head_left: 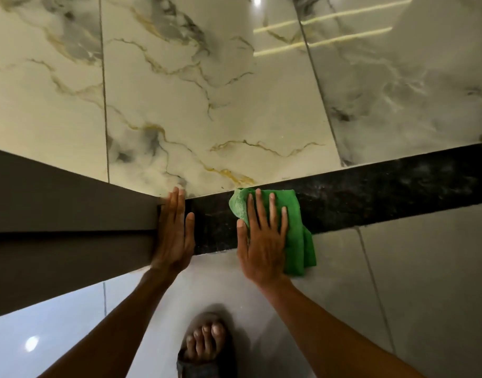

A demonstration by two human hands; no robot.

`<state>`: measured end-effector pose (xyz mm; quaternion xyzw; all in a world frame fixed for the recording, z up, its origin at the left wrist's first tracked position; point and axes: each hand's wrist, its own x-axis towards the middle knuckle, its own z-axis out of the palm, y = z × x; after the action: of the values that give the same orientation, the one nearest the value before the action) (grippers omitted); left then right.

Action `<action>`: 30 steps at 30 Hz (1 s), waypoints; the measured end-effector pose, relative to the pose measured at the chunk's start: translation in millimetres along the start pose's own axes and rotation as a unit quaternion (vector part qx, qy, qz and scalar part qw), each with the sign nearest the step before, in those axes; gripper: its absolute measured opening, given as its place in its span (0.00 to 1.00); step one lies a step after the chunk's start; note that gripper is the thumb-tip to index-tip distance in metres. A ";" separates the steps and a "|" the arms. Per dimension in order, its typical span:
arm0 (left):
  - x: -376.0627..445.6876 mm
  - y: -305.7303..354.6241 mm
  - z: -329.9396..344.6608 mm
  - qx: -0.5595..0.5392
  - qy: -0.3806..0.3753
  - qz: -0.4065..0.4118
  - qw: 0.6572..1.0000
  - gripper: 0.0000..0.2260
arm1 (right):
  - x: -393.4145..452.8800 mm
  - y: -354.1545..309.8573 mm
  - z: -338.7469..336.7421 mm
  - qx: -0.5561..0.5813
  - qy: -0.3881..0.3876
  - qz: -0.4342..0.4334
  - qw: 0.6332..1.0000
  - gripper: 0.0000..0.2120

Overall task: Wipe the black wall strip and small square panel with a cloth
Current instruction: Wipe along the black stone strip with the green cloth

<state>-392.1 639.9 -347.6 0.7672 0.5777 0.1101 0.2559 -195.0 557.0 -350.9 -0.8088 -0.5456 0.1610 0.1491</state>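
Observation:
A black speckled strip (pixel 384 192) runs along the foot of the marble wall, from the centre out to the right edge. My right hand (pixel 261 241) lies flat with spread fingers on a folded green cloth (pixel 297 241), pressing it against the strip's left part. My left hand (pixel 174 236) rests flat, fingers together, at the strip's left end, against the end of a dark brown panel (pixel 70 214). I see no small square panel in this view.
Glossy marble wall tiles (pixel 207 91) with gold and grey veins rise above the strip. Pale shiny floor tiles (pixel 398 282) lie below it. A foot in a dark sandal (pixel 207 347) stands on the floor between my forearms. The brown panel fills the left side.

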 end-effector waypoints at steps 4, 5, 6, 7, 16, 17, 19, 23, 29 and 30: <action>-11.9 -15.3 12.3 0.056 0.011 0.051 0.997 0.28 | 0.6 4.8 7.3 -0.043 -0.002 -0.029 0.999 0.31; -11.6 -16.3 12.6 0.061 0.016 0.057 0.996 0.28 | 1.3 6.0 7.3 -0.054 -0.007 -0.036 0.998 0.31; -11.2 -16.4 12.7 0.064 0.023 0.061 0.996 0.28 | 1.8 6.3 7.5 -0.063 -0.009 -0.040 0.997 0.31; -10.5 -15.6 12.8 0.066 0.029 0.063 0.995 0.28 | 2.5 6.3 8.2 -0.068 -0.011 -0.041 0.997 0.31; -11.1 -15.2 14.7 0.100 0.017 0.055 0.993 0.32 | 17.7 39.9 -8.2 -0.060 -0.002 -0.075 0.995 0.29; -11.2 -14.8 15.8 0.104 0.012 0.053 0.993 0.32 | 22.9 51.2 -14.1 -0.064 0.003 -0.066 0.996 0.29; -11.2 -17.6 16.9 0.108 0.001 0.055 0.993 0.34 | 34.9 78.9 -28.6 -0.074 0.008 -0.054 0.996 0.29; -7.1 -28.8 20.2 0.117 -0.008 0.072 0.990 0.36 | 54.6 140.7 -62.3 -0.101 0.021 -0.019 0.995 0.29; -7.5 -40.4 27.6 0.123 0.019 0.084 0.989 0.36 | 74.1 232.2 -112.7 -0.112 0.036 0.068 0.991 0.29; -7.4 -45.5 29.6 0.129 0.021 0.092 0.987 0.36 | 76.4 249.1 -121.3 -0.112 0.037 0.083 0.990 0.29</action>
<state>-418.4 634.3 -395.3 0.8413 0.5192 0.0737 0.1311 91.2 530.4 -352.6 -0.8685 -0.4850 0.0811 0.0634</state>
